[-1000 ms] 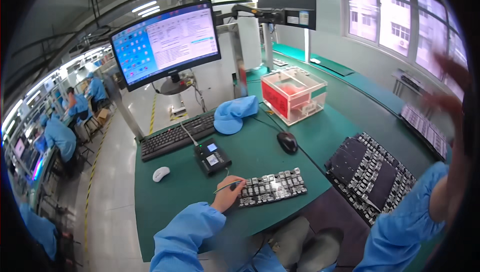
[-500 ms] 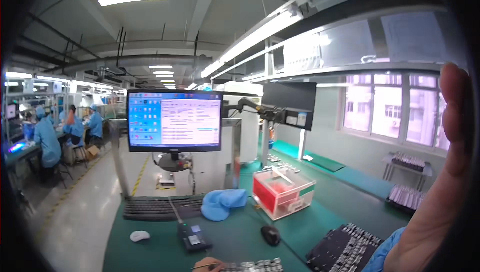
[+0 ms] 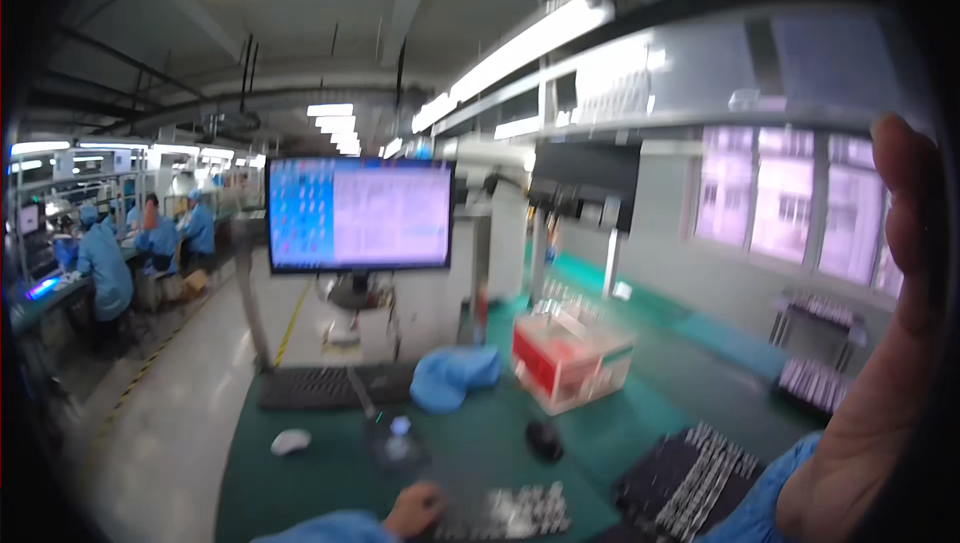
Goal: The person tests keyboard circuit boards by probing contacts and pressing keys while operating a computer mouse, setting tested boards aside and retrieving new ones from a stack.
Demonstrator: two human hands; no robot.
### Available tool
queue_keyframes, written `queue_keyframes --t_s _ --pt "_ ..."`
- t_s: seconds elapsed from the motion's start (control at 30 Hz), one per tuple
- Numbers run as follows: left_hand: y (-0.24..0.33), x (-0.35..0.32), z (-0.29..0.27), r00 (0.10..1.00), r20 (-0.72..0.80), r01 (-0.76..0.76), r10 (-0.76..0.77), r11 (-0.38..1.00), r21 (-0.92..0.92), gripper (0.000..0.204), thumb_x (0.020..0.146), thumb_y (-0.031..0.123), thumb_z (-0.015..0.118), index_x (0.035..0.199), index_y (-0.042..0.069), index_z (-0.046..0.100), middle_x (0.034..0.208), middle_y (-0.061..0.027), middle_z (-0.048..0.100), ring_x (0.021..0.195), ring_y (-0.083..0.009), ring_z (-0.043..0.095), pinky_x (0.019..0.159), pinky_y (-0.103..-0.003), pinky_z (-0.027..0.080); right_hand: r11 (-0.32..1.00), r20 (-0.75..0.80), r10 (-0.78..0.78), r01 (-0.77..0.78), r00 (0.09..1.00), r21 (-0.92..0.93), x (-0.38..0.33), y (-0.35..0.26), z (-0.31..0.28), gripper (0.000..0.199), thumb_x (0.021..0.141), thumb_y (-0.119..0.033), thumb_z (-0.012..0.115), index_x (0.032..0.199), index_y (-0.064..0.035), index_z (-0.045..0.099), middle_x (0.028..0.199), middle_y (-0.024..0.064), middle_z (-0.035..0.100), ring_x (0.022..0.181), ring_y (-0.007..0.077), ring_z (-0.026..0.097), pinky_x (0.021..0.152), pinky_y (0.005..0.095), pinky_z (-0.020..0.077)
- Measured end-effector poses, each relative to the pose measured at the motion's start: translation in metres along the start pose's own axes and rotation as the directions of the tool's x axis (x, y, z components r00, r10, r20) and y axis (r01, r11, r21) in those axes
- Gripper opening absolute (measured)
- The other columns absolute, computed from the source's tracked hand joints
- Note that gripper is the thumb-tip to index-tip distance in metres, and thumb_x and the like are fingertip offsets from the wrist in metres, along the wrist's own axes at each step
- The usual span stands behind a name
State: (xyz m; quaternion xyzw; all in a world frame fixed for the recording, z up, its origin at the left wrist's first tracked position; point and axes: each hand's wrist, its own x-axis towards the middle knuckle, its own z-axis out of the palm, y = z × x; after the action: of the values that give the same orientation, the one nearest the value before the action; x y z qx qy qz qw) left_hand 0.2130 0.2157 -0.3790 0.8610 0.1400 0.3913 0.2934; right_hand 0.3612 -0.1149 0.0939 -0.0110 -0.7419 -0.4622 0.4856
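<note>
My right hand point(image 3: 880, 363) is raised close to the camera at the right edge, palm showing, fingers up, holding nothing. My left hand point(image 3: 415, 509) rests low on the green table point(image 3: 470, 443), touching the left end of a dark circuit board point(image 3: 505, 515); whether it grips anything cannot be told through the blur. A small black handheld device point(image 3: 395, 443) lies just beyond that hand. A black tray of parts point(image 3: 690, 478) sits at the lower right.
A monitor point(image 3: 360, 215) stands behind a black keyboard point(image 3: 325, 385). A white mouse point(image 3: 290, 440), black mouse point(image 3: 545, 438), blue cloth cap point(image 3: 455, 378) and red-and-clear box point(image 3: 568, 358) lie on the table. Other people in blue coats point(image 3: 105, 268) work at the far left.
The view has tilted upward, so the table sank to the bottom of the picture. My right hand stays raised at the right edge and looms larger. My left hand stays by the circuit board.
</note>
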Motion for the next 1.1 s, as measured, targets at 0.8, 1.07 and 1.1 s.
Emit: queue_keyframes --t_s 0.8,1.07,1.1 --pt "0.041 0.014 -0.025 0.974 0.081 0.223 -0.213 0.963 -0.150 0.014 0.085 0.013 0.068 0.095 0.003 0.067 0.094 -0.0061 0.066 0.089 -0.0180 0.061 0.079 -0.030 0.048 0.408 0.112 0.913 -0.874 0.393 -0.263 -0.254 0.006 0.065 0.040 0.086 -0.007 0.060 0.125 -0.0071 0.055 0.126 0.0099 0.055 0.111 0.0205 0.054 0.098 0.0341 0.0396" --pt "0.043 0.022 -0.022 0.938 0.187 0.325 -0.292 0.929 -0.176 0.019 0.084 0.016 0.070 0.099 0.006 0.069 0.095 -0.0067 0.068 0.091 -0.0194 0.063 0.082 -0.031 0.049 0.060 0.072 0.997 -0.668 0.008 -0.742 -0.489 -0.076 0.112 0.033 0.077 -0.017 0.067 0.109 -0.0141 0.063 0.107 0.0085 0.059 0.107 0.0294 0.053 0.093 0.0412 0.0389" --pt "0.043 0.024 -0.025 0.939 0.164 0.330 -0.303 0.926 -0.182 0.020 0.083 0.018 0.071 0.099 0.007 0.070 0.093 -0.0062 0.068 0.088 -0.0175 0.064 0.079 -0.029 0.049 0.087 0.099 0.995 -0.678 0.021 -0.730 -0.488 -0.072 0.112 0.034 0.077 -0.017 0.067 0.110 -0.0134 0.063 0.111 0.0094 0.058 0.109 0.0303 0.052 0.093 0.0416 0.0400"
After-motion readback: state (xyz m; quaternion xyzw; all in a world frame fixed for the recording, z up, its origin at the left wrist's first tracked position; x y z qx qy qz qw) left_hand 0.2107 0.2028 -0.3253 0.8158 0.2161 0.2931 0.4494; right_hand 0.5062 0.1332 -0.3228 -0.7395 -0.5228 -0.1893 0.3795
